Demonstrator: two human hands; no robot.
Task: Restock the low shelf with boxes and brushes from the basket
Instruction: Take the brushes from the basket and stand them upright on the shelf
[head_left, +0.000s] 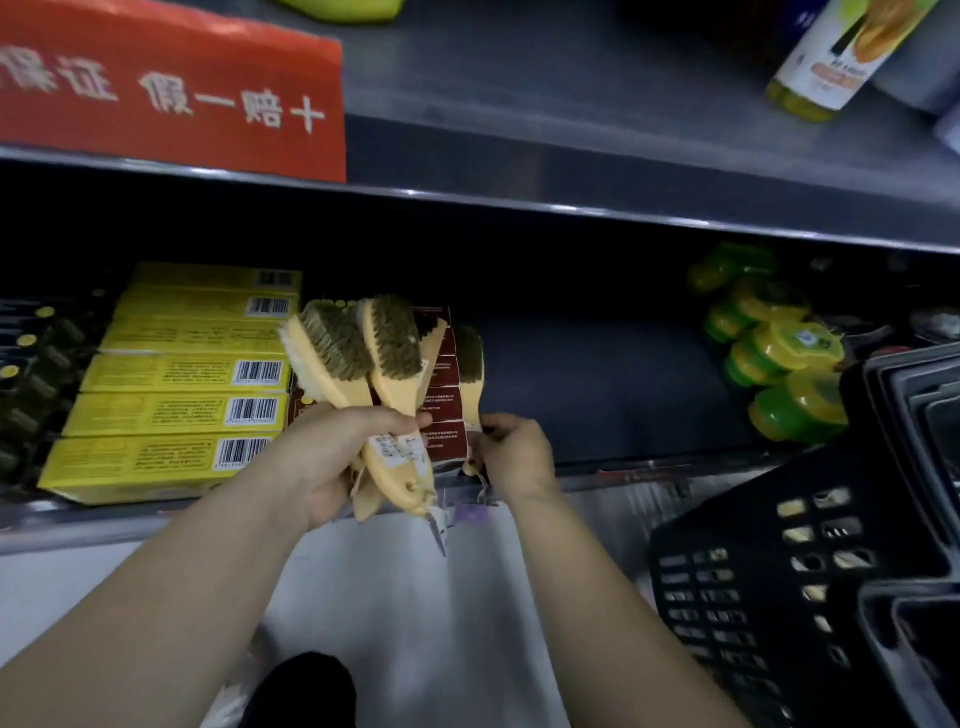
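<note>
A: Head view: where are the brushes (363, 358)?
B: Just to the right of the yellow boxes (182, 374), above the front edge of the low shelf (597, 395). The left hand (332, 457) holds a bunch of them by the handles, bristles up; its grip is closed around them.
A: And the right hand (511, 457)?
B: Further right of the yellow boxes. Its grip pinches the handle end of one more brush (470, 364), which stands against the brown boxes (441, 410) beside the yellow ones.
A: The basket (753, 571)?
B: Far right of the yellow boxes, lower than the shelf, near the green jars (779, 358).
</note>
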